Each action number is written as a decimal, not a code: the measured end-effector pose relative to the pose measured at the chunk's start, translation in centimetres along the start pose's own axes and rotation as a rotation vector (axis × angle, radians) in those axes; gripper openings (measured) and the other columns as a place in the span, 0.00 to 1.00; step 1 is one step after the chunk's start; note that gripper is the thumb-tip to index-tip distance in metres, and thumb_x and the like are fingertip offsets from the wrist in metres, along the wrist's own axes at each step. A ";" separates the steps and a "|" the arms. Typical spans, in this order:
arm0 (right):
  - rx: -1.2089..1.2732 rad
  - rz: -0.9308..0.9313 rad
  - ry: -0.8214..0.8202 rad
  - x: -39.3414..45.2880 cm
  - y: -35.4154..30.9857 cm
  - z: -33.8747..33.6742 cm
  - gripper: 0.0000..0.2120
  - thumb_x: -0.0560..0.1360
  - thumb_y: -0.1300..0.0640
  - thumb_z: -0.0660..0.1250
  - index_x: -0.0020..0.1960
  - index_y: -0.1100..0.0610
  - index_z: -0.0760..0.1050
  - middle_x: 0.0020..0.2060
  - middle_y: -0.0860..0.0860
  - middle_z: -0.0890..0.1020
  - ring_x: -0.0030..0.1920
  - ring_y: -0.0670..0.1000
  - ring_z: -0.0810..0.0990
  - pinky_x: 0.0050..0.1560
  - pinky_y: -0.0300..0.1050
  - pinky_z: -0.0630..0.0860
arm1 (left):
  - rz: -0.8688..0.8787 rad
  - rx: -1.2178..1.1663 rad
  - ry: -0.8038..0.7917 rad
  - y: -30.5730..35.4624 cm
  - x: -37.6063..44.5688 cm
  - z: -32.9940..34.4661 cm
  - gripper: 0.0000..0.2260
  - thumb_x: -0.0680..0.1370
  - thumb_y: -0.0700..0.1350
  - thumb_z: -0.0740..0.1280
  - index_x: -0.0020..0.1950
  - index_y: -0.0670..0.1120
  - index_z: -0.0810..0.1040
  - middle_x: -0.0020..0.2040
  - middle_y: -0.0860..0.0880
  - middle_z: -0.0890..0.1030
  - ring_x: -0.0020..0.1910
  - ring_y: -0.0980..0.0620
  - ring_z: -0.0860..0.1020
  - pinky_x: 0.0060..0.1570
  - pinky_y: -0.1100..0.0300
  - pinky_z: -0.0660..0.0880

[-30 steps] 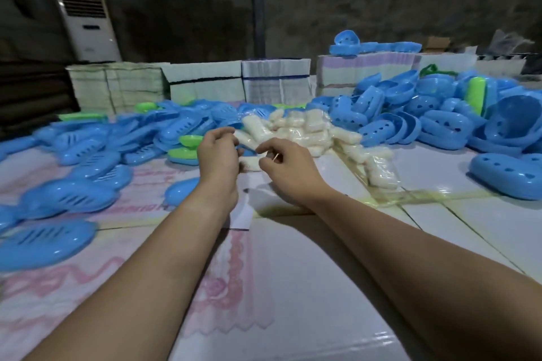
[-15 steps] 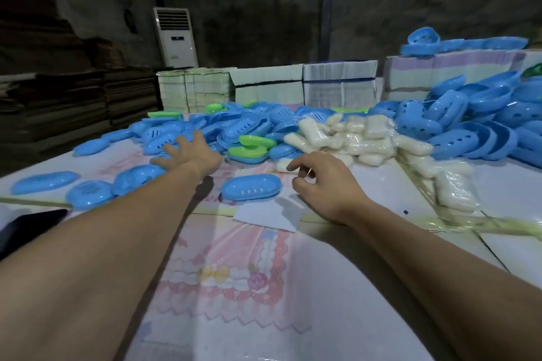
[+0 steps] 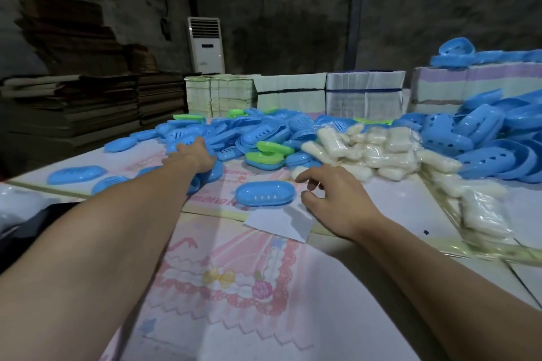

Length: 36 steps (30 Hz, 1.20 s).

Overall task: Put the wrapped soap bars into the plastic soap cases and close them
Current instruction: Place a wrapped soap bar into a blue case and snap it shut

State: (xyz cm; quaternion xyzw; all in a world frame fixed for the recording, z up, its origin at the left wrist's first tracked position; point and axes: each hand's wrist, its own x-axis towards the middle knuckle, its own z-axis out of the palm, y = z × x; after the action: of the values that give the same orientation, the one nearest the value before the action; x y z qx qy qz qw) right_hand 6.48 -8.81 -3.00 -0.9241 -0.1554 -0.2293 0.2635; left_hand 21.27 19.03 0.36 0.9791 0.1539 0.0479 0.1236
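A closed blue soap case (image 3: 265,193) lies on the table between my hands, partly on a white paper sheet (image 3: 278,224). My right hand (image 3: 330,195) hovers just right of it, fingers loosely spread and holding nothing. A heap of wrapped white soap bars (image 3: 369,149) sits beyond that hand, and one loose bar (image 3: 299,173) lies near its fingertips. My left hand (image 3: 192,155) stretches far forward and rests palm down on the pile of blue case parts (image 3: 249,133), fingers apart among them.
More blue case halves (image 3: 484,138) are heaped at the right, with green ones (image 3: 268,152) in the middle. Clear bags of soap (image 3: 484,214) lie at the right edge. Bundled carton stacks (image 3: 290,94) line the table's far side. A dark object (image 3: 32,223) sits at the left.
Both hands have left the blue case, which now lies closed on the table. My left hand has reached out left into the blue pile. The view has swung left.
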 end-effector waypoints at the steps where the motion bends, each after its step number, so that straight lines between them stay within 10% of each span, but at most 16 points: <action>1: -0.003 -0.009 -0.009 0.0 0.0 0.1 0.14 0.75 0.51 0.64 0.59 0.45 0.78 0.47 0.42 0.77 0.52 0.47 0.71 0.53 0.46 0.70 | 0.012 -0.038 -0.004 -0.1 0.3 0.2 0.23 0.81 0.54 0.65 0.72 0.48 0.63 0.72 0.37 0.68 0.68 0.34 0.70 0.69 0.40 0.68; 9: 0.027 0.050 0.022 0.4 0.9 0.1 0.14 0.74 0.54 0.66 0.58 0.45 0.79 0.44 0.41 0.77 0.51 0.47 0.72 0.50 0.42 0.67 | 0.239 -0.549 0.367 3.9 -2.8 -0.8 0.19 0.77 0.48 0.70 0.64 0.53 0.67 0.63 0.45 0.70 0.60 0.41 0.72 0.57 0.48 0.70; 18: 0.117 0.213 0.151 0.2 1.5 -0.5 0.14 0.73 0.57 0.68 0.57 0.48 0.80 0.46 0.46 0.80 0.51 0.50 0.76 0.51 0.44 0.70 | 0.026 -2.010 -0.582 9.7 -12.6 0.9 0.12 0.80 0.53 0.63 0.51 0.46 0.79 0.44 0.45 0.79 0.45 0.45 0.78 0.35 0.58 0.75; 30: -0.478 0.373 0.175 8.4 3.4 1.1 0.26 0.77 0.43 0.62 0.73 0.46 0.63 0.67 0.57 0.71 0.66 0.61 0.64 0.61 0.57 0.63 | 0.065 -1.918 -0.755 9.2 -14.3 1.5 0.20 0.82 0.61 0.57 0.50 0.48 0.81 0.42 0.45 0.83 0.38 0.48 0.80 0.41 0.56 0.73; 36: -0.558 0.320 0.159 8.2 5.5 2.6 0.15 0.79 0.45 0.59 0.63 0.44 0.73 0.61 0.55 0.75 0.62 0.60 0.67 0.59 0.56 0.63 | 0.119 -1.880 -0.788 9.3 -13.4 2.0 0.17 0.81 0.56 0.58 0.53 0.45 0.79 0.45 0.44 0.81 0.39 0.48 0.79 0.29 0.63 0.72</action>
State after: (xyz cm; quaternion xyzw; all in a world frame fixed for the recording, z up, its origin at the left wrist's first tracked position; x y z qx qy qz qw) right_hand 16.55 -10.48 -3.13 -0.9525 0.0815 -0.2903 0.0440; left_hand 11.50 5.83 0.02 0.4382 -0.0466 -0.1700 0.8814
